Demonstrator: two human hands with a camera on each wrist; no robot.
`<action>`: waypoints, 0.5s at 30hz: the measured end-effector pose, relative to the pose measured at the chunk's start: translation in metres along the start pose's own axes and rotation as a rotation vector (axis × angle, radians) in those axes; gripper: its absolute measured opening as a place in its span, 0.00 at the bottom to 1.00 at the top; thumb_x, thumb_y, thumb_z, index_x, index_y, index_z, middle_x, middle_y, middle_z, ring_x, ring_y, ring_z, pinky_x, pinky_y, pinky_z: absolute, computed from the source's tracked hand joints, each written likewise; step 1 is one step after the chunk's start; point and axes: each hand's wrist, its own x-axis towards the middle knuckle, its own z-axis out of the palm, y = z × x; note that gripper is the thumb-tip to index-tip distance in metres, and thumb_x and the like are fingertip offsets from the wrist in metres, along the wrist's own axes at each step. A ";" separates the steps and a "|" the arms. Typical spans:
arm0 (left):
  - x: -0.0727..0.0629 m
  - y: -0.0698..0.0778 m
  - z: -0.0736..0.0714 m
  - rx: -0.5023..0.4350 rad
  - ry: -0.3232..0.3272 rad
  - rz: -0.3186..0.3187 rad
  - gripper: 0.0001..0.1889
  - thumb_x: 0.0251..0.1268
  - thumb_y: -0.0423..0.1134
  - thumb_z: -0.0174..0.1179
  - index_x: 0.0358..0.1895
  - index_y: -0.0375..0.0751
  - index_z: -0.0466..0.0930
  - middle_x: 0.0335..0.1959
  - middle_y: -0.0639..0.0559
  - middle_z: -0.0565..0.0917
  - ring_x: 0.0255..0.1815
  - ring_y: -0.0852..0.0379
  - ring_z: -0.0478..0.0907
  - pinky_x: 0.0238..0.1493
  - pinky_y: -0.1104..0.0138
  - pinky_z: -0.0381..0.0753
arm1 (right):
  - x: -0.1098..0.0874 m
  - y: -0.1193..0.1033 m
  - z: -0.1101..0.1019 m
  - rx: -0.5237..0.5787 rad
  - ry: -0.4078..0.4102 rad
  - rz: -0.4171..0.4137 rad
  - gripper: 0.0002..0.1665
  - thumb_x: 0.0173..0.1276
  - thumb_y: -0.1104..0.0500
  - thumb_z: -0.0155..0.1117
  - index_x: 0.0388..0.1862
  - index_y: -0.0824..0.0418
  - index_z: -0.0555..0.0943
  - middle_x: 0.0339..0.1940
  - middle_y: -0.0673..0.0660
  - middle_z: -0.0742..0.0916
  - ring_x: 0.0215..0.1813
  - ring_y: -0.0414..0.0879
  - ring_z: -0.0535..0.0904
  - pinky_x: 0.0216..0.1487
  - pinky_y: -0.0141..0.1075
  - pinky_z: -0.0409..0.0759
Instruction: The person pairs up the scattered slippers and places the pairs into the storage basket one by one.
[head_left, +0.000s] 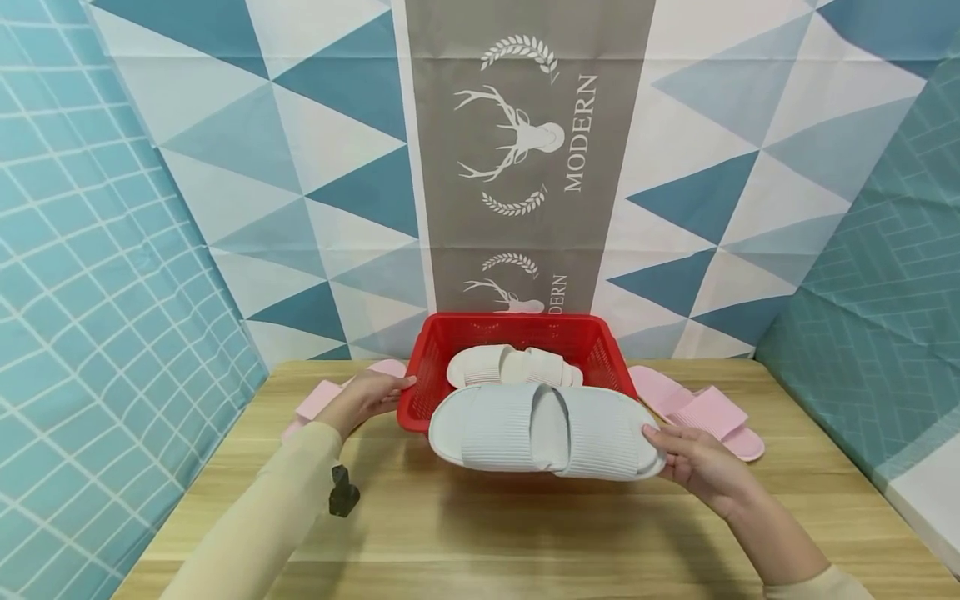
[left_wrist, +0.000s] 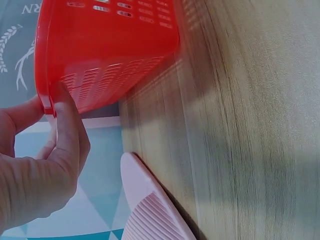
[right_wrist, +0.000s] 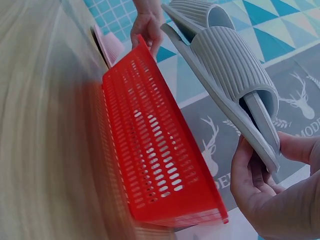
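My left hand pinches the left rim of a red perforated plastic basket, thumb on one side and fingers on the other. My right hand grips one end of a pair of pale grey ribbed slippers, fitted into each other end to end. They are held level above the basket's front edge and hide part of it in the head view. Behind them, white slippers lie inside the basket. The right wrist view shows the grey slippers raised over the basket's rim, thumb and fingers around their end.
One pink slipper set lies left of the basket, partly behind my left arm; another lies to its right. A small black object is on the wooden table near my left forearm. Patterned cloth hangs behind and at both sides.
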 end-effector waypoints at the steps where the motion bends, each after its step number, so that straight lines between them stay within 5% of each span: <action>1: 0.000 0.000 0.001 -0.001 0.005 0.001 0.25 0.67 0.39 0.59 0.61 0.26 0.69 0.37 0.48 0.85 0.32 0.61 0.83 0.56 0.60 0.82 | 0.000 -0.002 -0.001 -0.006 -0.001 -0.005 0.14 0.77 0.56 0.45 0.44 0.48 0.81 0.39 0.42 0.87 0.42 0.34 0.85 0.49 0.29 0.83; 7: 0.000 -0.002 0.001 0.000 0.014 0.012 0.25 0.66 0.39 0.59 0.60 0.26 0.69 0.27 0.55 0.84 0.29 0.64 0.83 0.58 0.58 0.81 | 0.004 -0.017 -0.005 -0.042 0.003 -0.023 0.16 0.77 0.57 0.46 0.43 0.48 0.83 0.39 0.42 0.88 0.41 0.34 0.85 0.48 0.29 0.84; 15: -0.002 -0.001 -0.001 -0.029 0.026 -0.042 0.24 0.65 0.39 0.60 0.60 0.28 0.71 0.29 0.52 0.84 0.26 0.63 0.82 0.41 0.67 0.86 | 0.011 -0.031 -0.008 0.003 -0.030 -0.063 0.19 0.77 0.61 0.45 0.43 0.50 0.86 0.40 0.45 0.89 0.41 0.37 0.86 0.48 0.32 0.85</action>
